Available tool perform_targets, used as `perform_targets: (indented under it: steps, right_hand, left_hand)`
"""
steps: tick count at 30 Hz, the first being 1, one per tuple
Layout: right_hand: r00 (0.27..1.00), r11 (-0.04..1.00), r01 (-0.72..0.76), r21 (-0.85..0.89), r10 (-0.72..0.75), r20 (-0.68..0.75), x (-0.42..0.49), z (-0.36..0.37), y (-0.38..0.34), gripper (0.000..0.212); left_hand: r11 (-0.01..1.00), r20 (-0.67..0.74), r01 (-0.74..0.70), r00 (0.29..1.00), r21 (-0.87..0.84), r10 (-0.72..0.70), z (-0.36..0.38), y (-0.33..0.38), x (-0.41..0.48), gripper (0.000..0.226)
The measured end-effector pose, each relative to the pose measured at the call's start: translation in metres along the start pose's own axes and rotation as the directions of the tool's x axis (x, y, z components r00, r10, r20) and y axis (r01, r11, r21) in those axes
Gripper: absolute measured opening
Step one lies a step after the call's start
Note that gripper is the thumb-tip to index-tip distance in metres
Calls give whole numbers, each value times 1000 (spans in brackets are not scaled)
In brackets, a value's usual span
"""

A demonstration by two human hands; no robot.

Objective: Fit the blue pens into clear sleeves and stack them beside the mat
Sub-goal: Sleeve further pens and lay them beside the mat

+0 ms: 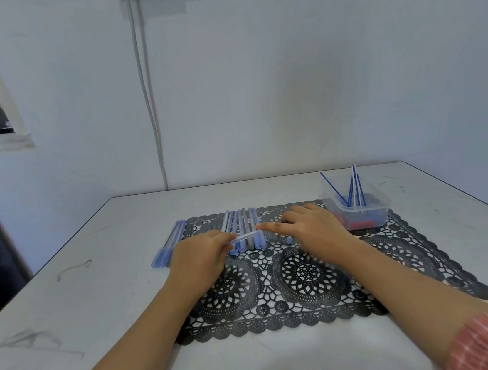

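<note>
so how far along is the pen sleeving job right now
Done: a small stack of sleeved blue pens lies beside the black lace mat, at its left edge. In hand: the left hand and right hand hold one clear sleeve crosswise between them. Left: a row of clear sleeves on the mat and thin blue refills standing in the clear plastic tub.

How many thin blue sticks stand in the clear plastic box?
4 show: one thin blue stick leans left, three stand near the middle of the clear plastic box. More may lie hidden inside.
</note>
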State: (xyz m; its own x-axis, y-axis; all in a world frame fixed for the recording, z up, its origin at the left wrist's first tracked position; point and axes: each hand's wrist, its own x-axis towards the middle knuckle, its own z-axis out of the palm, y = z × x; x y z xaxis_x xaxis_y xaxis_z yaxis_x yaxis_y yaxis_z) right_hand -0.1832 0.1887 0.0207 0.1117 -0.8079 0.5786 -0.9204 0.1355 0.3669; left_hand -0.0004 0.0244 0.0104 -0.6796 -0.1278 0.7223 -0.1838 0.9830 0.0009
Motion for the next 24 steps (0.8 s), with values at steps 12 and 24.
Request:
perform_targets:
  steps: [12, 24]
  right_hand:
    - [1000, 1000, -9, 5, 9, -23, 0, 1, -2, 77]
    - [994, 996, -55, 72, 61, -95, 1, 2, -6, 66]
  left_hand:
    - [1000, -5, -3, 1000, 2, 3, 0, -1, 0, 23]
    - [1000, 5, -3, 1000, -18, 3, 1, 0, -1, 23]
